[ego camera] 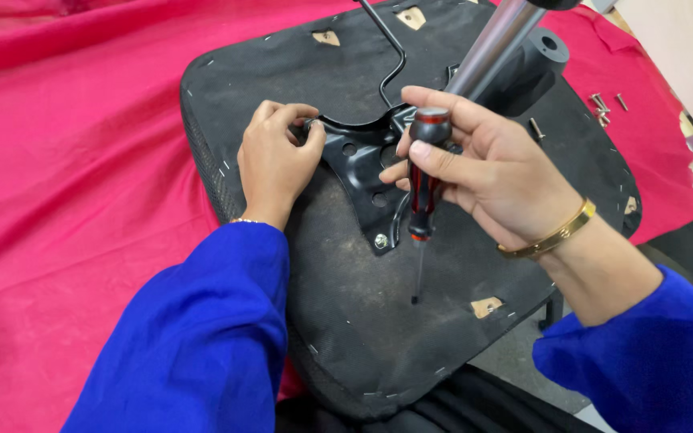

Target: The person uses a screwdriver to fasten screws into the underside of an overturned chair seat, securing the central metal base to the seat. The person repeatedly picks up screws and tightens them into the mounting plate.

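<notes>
head view: left hand (276, 160) pinches a small fastener at the black metal bracket's (360, 164) 10 o'clock arm. right hand (475, 164) grips the red-black screwdriver (424, 188), shaft pointing 6 o'clock, tip away from it.

Glossy black metal bracket (362, 164) on matt, rough fabric seat underside (459, 265).

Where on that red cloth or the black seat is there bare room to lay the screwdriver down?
The red cloth left of the upturned seat is bare. So is the seat's near part, between the metal bracket and the near edge. It is crowded around the bracket, where both hands work, and by the loose screws at far right.
</notes>
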